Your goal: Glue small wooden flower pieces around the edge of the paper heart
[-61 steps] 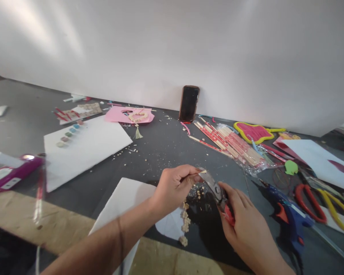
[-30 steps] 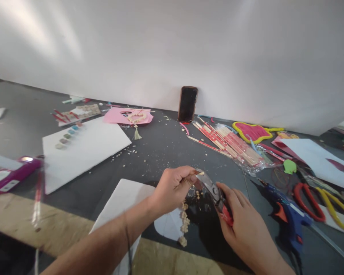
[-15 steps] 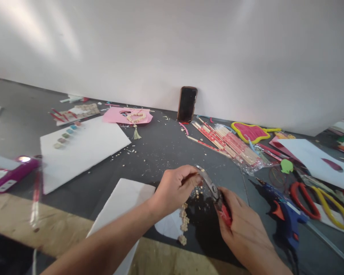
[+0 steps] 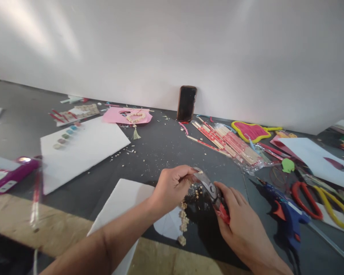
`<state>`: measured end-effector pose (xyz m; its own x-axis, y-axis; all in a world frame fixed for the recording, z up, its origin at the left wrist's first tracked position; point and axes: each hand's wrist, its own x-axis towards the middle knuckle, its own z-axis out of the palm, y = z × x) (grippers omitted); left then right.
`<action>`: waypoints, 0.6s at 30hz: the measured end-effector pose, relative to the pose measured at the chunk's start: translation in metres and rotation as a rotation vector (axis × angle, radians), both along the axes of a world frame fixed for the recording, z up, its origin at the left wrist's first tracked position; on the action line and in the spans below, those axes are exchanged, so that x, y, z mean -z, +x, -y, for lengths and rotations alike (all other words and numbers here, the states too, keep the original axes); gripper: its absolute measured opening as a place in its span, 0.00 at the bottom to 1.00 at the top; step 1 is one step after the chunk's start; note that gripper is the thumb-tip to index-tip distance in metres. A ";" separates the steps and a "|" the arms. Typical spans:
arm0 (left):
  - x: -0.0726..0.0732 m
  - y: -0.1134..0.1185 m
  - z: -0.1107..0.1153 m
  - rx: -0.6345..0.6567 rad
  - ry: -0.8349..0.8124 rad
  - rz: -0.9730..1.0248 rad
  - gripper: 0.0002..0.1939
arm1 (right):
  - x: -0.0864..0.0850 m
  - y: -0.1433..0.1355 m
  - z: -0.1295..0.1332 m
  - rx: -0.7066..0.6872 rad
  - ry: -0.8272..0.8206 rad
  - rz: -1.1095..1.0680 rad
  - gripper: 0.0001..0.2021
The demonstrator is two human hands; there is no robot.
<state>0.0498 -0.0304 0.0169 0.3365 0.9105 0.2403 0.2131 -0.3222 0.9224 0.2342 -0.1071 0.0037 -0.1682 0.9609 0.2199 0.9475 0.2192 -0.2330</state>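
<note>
My right hand point(image 4: 240, 225) is wrapped round red-handled pruning shears point(image 4: 210, 187), whose grey jaws point up and left. The fingers of my left hand point(image 4: 174, 187) are closed in a pinch beside the tip of the jaws. A small pale piece seems to show at that tip, but I cannot make out what it is. Just below my left hand lies a row of small flower-shaped beige pieces point(image 4: 184, 220), along the edge of a rounded white paper point(image 4: 167, 225). Tiny cut bits point(image 4: 197, 193) are scattered on the dark table under the shears.
Nearby on the right are a blue glue gun point(image 4: 286, 210) and scissors with red and yellow handles point(image 4: 306, 200). Patterned sticks point(image 4: 212, 137) lie behind, before an upright phone point(image 4: 187, 103). White boards point(image 4: 83, 152) and a purple device point(image 4: 15, 175) are on the left.
Both hands and the shears have shifted slightly to the left, and the shears' jaws have tilted a little flatter. The things on the table look unmoved.
</note>
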 end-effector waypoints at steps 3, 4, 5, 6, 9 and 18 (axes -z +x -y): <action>0.002 0.002 0.000 0.001 -0.011 0.020 0.08 | 0.000 0.001 0.000 -0.009 -0.004 -0.018 0.21; 0.003 0.002 0.000 0.007 -0.026 0.033 0.08 | 0.000 0.002 0.000 -0.015 -0.006 -0.027 0.21; 0.004 0.002 0.001 0.016 -0.040 0.052 0.08 | -0.001 0.002 0.000 -0.020 -0.010 -0.036 0.21; 0.005 0.003 0.001 0.028 -0.053 0.075 0.08 | -0.001 0.002 0.000 -0.025 -0.013 -0.047 0.21; 0.004 0.002 0.003 0.068 -0.076 0.134 0.09 | -0.002 0.002 0.000 -0.033 -0.022 -0.073 0.22; 0.003 0.001 0.005 0.054 -0.092 0.052 0.10 | -0.004 -0.003 0.003 -0.023 -0.015 -0.033 0.19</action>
